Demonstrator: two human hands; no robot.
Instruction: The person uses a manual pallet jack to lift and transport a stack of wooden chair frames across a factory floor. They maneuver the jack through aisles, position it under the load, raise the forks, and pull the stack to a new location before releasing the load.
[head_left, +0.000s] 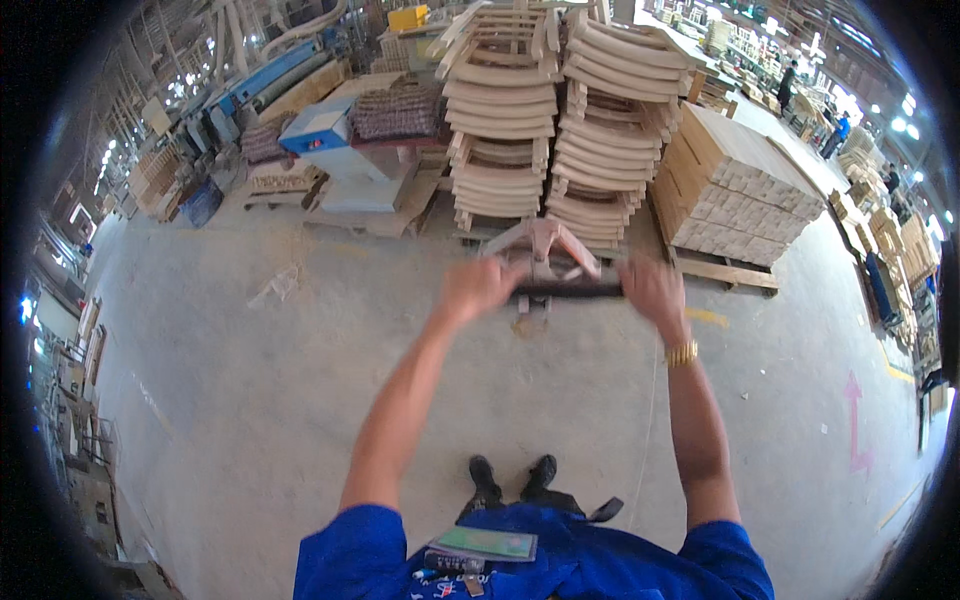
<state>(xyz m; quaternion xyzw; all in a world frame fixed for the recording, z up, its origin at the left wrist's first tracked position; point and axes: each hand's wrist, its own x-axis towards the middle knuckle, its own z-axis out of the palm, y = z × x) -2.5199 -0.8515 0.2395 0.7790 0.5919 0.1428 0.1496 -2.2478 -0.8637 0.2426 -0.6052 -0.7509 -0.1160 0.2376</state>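
Observation:
Both my arms reach forward over the floor to the black crossbar handle (572,290) of a pallet jack. My left hand (480,286) is closed around the handle's left end. Its right end is in my closed right hand (652,292), with a gold watch or bracelet on that wrist. Beyond the bar, the jack's faded red, V-shaped part (545,238) shows. Right behind it rise two tall stacks of curved wooden frames (503,110), which look like chair parts. The jack's forks are hidden from view.
Right of the stacks, a block of wooden pieces (745,185) sits on a pallet (725,272). To the left stands a blue and white machine (345,150) on a board. A crumpled plastic scrap (280,285) lies on the concrete floor (270,400). A person in blue (838,132) is far right.

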